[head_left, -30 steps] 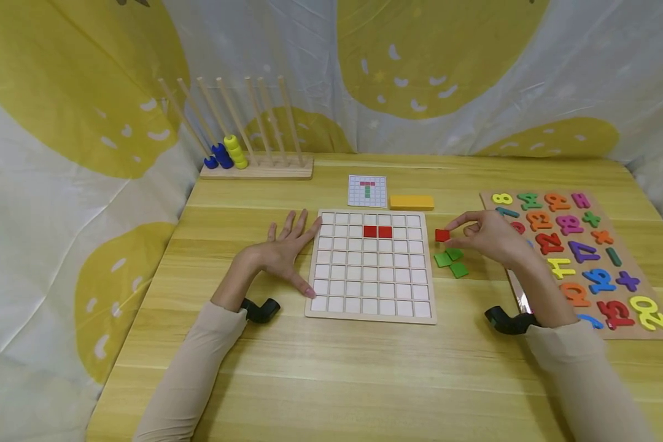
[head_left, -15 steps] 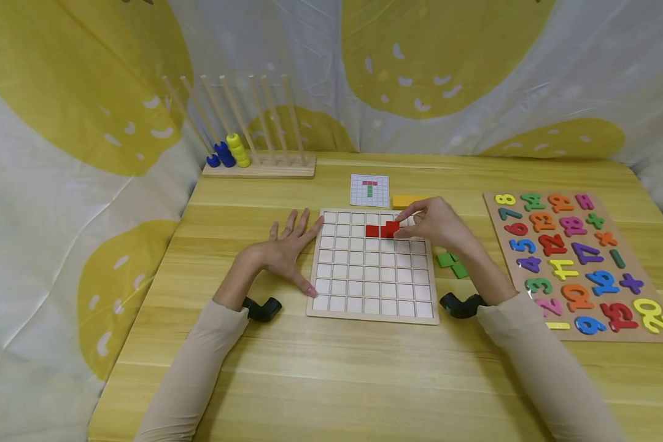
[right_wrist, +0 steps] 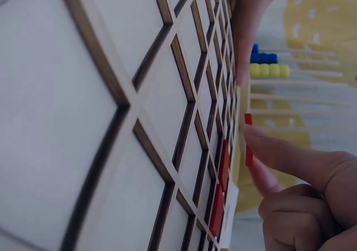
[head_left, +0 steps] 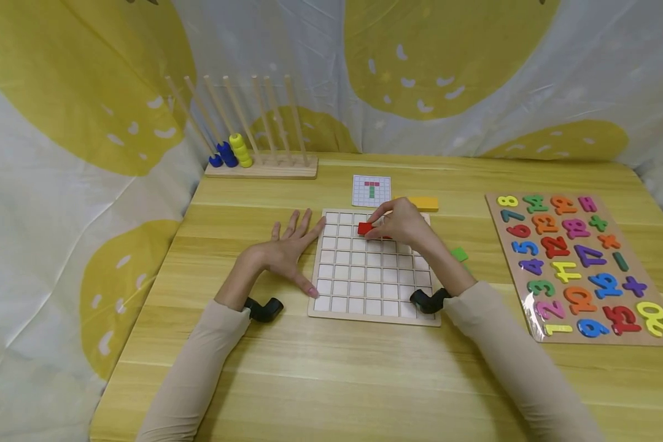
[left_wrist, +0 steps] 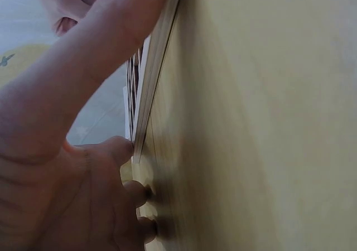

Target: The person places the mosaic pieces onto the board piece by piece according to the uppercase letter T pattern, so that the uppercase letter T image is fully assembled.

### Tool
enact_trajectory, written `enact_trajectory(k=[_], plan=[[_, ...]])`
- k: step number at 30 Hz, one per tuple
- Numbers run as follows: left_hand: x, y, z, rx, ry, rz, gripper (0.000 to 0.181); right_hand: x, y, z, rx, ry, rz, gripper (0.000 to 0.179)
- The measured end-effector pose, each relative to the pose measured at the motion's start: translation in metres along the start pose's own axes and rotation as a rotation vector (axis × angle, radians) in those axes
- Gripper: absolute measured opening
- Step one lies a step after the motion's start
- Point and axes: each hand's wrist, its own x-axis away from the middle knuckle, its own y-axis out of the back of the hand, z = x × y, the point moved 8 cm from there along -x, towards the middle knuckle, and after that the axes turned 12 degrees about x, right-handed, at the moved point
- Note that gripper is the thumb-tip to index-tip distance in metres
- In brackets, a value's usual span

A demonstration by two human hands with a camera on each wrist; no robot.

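1 raised red tile, broad side roughly parallel to grid board

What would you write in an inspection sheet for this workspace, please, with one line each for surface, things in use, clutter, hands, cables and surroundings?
Surface: table with wood-grain top.
Things in use: grid board bearing two red tiles; at least one green tile to its right, partly hidden; card behind it, showing a red and green T.
Clutter: yellow block beside the card; bead rack at back left; number board at right.
Hands: left hand spread, touching the board's left edge; right hand pinching another red tile above the board.
Cables: nothing seen.
Surroundings: curtain with large yellow prints, behind and at left.
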Motion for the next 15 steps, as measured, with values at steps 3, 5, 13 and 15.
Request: enact_trajectory(k=[3, 5, 13, 15], plan=[[-0.0003, -0.0001, -0.0001, -0.004, -0.001, 0.000, 0.152, -0.0017, -0.0031, 0.0019, 0.011, -0.015, -0.006, 0.030], [-0.0007, -0.0003, 0.0002, -0.006, 0.000, 0.000, 0.152, -0.0030, -0.0042, 0.0025, 0.024, -0.024, -0.014, 0.029], [-0.0017, -0.0005, 0.0014, -0.002, 0.007, -0.003, 0.152, -0.0074, -0.0086, 0.0030, 0.072, -0.036, -0.018, 0.028], [-0.0018, -0.0006, 0.0016, 0.000, 0.009, -0.003, 0.152, -0.0077, -0.0091, 0.0037, 0.076, -0.030, -0.023, 0.028]])
